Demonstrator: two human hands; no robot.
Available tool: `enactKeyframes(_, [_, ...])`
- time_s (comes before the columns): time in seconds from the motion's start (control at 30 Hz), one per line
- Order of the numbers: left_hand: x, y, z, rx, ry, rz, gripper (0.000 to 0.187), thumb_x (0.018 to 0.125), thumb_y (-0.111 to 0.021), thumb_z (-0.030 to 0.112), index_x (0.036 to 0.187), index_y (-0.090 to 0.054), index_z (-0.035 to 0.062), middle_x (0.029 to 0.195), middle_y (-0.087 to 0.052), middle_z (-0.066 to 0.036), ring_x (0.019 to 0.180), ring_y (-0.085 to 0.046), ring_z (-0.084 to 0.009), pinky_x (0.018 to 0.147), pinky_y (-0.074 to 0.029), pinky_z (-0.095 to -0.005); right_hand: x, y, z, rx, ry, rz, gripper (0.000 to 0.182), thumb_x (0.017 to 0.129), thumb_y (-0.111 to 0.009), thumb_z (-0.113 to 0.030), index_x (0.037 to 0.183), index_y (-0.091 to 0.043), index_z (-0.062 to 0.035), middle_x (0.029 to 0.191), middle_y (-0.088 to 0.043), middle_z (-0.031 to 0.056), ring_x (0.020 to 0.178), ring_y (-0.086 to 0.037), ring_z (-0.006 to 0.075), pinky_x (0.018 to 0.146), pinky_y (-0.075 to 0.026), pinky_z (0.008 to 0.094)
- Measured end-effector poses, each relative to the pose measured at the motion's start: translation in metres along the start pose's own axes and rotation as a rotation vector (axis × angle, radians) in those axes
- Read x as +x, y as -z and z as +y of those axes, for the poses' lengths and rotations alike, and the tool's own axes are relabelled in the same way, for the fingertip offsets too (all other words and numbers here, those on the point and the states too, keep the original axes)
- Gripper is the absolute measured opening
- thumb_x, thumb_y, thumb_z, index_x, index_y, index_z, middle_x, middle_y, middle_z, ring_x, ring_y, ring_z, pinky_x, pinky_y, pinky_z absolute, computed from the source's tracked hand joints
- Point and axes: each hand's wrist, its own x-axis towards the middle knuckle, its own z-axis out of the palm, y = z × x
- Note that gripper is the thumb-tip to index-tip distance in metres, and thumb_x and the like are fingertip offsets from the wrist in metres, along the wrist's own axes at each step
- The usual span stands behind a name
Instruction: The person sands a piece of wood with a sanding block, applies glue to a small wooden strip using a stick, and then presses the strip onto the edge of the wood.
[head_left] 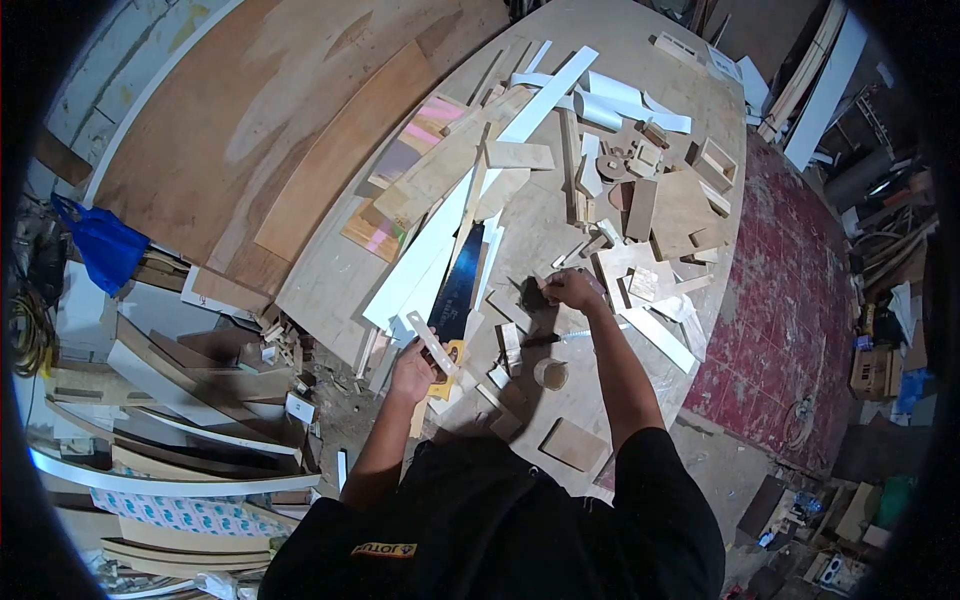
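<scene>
My left hand (411,374) is closed around a narrow pale strip (430,341) that looks to have small holes in it. Just beside it lies a handsaw (461,285) with a dark blade and a yellow handle (449,368). To the right, my right hand (572,290) is closed above the table, fingers pinched together; whatever they hold is too small to make out. Dark shadow falls left of those fingers. A small round pot (550,375) stands below the right hand, and a square wooden block (574,444) lies nearer my body.
Wood offcuts (680,215) and long white strips (415,275) cover much of the worktable (330,265). Rolled white sheet (597,110) lies at the far end. Curved panels (200,385) are stacked at the left, near a blue bag (108,245). Red flooring (780,310) borders the right side.
</scene>
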Motion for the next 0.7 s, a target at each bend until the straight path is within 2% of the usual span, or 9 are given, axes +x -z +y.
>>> enactKeyframes(0.1, [0.009, 0.003, -0.004, 0.024, -0.003, 0.001, 0.037, 0.09, -0.063, 0.019, 0.123, -0.056, 0.0064, 0.106, -0.062, -0.006, 0.102, -0.061, -0.0247, 0.092, -0.05, -0.0443, -0.011, 0.004, -0.009, 0.293, 0.096, 0.031, 0.002, 0.088, -0.065, -0.005, 0.089, -0.063, -0.0049, 0.077, -0.065, 0.0058, 0.068, -0.064, 0.0144, 0.064, -0.053, 0.0293])
enactKeyframes(0.13, [0.012, 0.001, -0.005, 0.035, -0.001, -0.014, 0.037, 0.09, -0.062, 0.02, 0.123, -0.056, 0.0062, 0.107, -0.062, -0.006, 0.102, -0.061, -0.025, 0.093, -0.05, -0.045, -0.015, 0.005, -0.01, 0.293, 0.096, 0.041, 0.002, 0.088, -0.065, -0.005, 0.089, -0.063, -0.0049, 0.077, -0.065, 0.0058, 0.068, -0.064, 0.0144, 0.064, -0.053, 0.0293])
enactKeyframes(0.2, [0.014, -0.006, -0.008, 0.048, 0.002, -0.038, 0.037, 0.09, -0.062, 0.02, 0.123, -0.056, 0.006, 0.107, -0.062, -0.006, 0.103, -0.061, -0.0253, 0.093, -0.05, -0.0457, -0.024, 0.008, -0.02, 0.512, 0.103, 0.033, 0.003, 0.089, -0.064, -0.005, 0.091, -0.061, -0.0055, 0.079, -0.064, 0.0041, 0.07, -0.064, 0.0139, 0.065, -0.054, 0.0306])
enactKeyframes(0.23, [0.014, -0.012, -0.01, 0.046, 0.008, -0.052, 0.036, 0.09, -0.061, 0.021, 0.123, -0.056, 0.0057, 0.108, -0.062, -0.007, 0.103, -0.061, -0.0259, 0.092, -0.05, -0.0466, -0.031, 0.006, -0.028, 0.583, 0.083, 0.088, 0.004, 0.091, -0.062, -0.009, 0.091, -0.062, -0.0053, 0.076, -0.062, 0.002, 0.066, -0.06, 0.0121, 0.062, -0.052, 0.0294])
enactKeyframes(0.33, [0.017, -0.027, -0.011, 0.042, 0.035, -0.081, 0.035, 0.093, -0.058, 0.02, 0.124, -0.054, 0.0052, 0.11, -0.062, -0.008, 0.101, -0.061, -0.028, 0.09, -0.05, -0.051, -0.052, 0.009, -0.049, 0.746, 0.107, 0.061, 0.005, 0.091, -0.063, -0.011, 0.087, -0.061, -0.0079, 0.075, -0.062, 0.0014, 0.066, -0.06, 0.0123, 0.061, -0.052, 0.0301])
enactKeyframes(0.47, [0.011, -0.036, -0.015, 0.071, 0.037, -0.167, 0.036, 0.093, -0.057, 0.023, 0.125, -0.053, 0.005, 0.116, -0.061, -0.008, 0.102, -0.062, -0.0286, 0.09, -0.05, -0.0514, -0.077, 0.001, -0.068, 0.735, 0.117, 0.143, 0.011, 0.092, -0.064, -0.014, 0.083, -0.06, -0.0081, 0.075, -0.062, 0.0022, 0.064, -0.061, 0.0137, 0.06, -0.052, 0.0309])
enactKeyframes(0.6, [0.004, -0.04, -0.018, 0.129, 0.004, -0.142, 0.038, 0.094, -0.055, 0.024, 0.126, -0.052, 0.0045, 0.117, -0.06, -0.008, 0.1, -0.062, -0.0285, 0.089, -0.051, -0.0504, -0.108, -0.013, -0.093, 0.846, 0.183, 0.132, 0.006, 0.093, -0.061, -0.012, 0.09, -0.059, -0.0071, 0.075, -0.062, 0.0043, 0.063, -0.062, 0.0158, 0.059, -0.052, 0.0305])
enactKeyframes(0.63, [0.001, -0.043, -0.018, 0.129, 0.001, -0.15, 0.038, 0.094, -0.055, 0.024, 0.126, -0.052, 0.0045, 0.117, -0.06, -0.008, 0.1, -0.062, -0.0285, 0.089, -0.051, -0.0504, -0.116, -0.018, -0.103, 0.859, 0.171, 0.127, 0.004, 0.094, -0.057, -0.01, 0.092, -0.058, -0.0071, 0.073, -0.061, 0.004, 0.06, -0.06, 0.0156, 0.054, -0.049, 0.029])
enactKeyframes(0.7, [-0.01, -0.05, -0.017, 0.127, 0.024, -0.175, 0.036, 0.094, -0.053, 0.021, 0.125, -0.053, 0.0034, 0.107, -0.063, -0.011, 0.1, -0.064, -0.0276, 0.088, -0.053, -0.0459, -0.127, -0.027, -0.109, 0.875, 0.159, 0.118, 0.004, 0.094, -0.056, -0.01, 0.091, -0.057, -0.0072, 0.072, -0.06, 0.0036, 0.058, -0.058, 0.0144, 0.052, -0.048, 0.0285])
